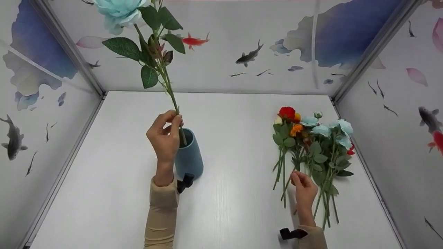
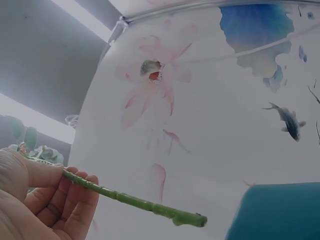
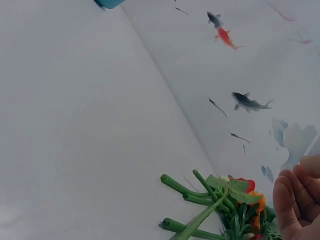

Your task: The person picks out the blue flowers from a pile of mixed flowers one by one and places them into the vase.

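Note:
My left hand [image 1: 165, 136] pinches the green stem [image 2: 132, 201] of a tall light blue flower [image 1: 119, 12] between thumb and fingers. Its bloom is cut off by the top of the head view, with dark green leaves below it. In the head view the cut end overlaps the mouth of a blue vase [image 1: 190, 160]; the left wrist view has that end bare, beside the vase's edge [image 2: 280, 215]. My right hand [image 1: 304, 192] hovers by the stems of a flower pile [image 1: 320, 155], fingers loosely curled. Nothing shows between those fingers [image 3: 287, 200] in the right wrist view.
The pile at the right of the white table [image 1: 235, 180] has red, orange and light blue blooms, with stems [image 3: 182, 186] pointing toward the front. White panels [image 1: 221, 74] painted with fish enclose the table at the back and both sides.

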The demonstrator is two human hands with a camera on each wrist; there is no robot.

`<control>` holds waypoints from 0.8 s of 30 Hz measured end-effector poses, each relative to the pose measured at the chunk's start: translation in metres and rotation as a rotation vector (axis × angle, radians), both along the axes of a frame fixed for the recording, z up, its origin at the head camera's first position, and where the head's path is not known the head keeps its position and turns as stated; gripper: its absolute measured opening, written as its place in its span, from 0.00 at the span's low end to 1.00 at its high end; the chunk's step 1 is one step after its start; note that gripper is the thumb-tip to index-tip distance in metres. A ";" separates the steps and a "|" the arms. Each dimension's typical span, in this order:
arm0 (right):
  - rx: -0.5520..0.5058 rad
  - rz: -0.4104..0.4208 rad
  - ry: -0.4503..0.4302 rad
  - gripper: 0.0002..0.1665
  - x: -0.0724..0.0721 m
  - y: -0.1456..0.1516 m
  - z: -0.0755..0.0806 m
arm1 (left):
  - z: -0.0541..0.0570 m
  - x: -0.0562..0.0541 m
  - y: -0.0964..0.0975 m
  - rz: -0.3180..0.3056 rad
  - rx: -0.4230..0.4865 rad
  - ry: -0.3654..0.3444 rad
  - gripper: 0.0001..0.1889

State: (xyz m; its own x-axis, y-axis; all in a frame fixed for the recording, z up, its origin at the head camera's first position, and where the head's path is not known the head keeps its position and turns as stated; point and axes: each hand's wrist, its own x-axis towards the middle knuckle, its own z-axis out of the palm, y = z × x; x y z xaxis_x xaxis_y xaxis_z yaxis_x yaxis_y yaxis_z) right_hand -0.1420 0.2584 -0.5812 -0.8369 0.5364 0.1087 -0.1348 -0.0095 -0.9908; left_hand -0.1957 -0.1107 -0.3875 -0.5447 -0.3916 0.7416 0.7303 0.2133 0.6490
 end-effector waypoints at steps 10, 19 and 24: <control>-0.032 0.019 -0.026 0.13 0.001 0.000 0.005 | -0.018 -0.003 -0.001 0.006 -0.005 -0.034 0.05; -0.015 0.026 -0.021 0.13 0.008 -0.009 0.023 | -0.033 0.001 -0.002 0.017 -0.012 -0.065 0.05; 0.016 0.022 -0.039 0.11 0.008 -0.010 0.024 | -0.042 0.003 -0.003 0.027 -0.027 -0.070 0.05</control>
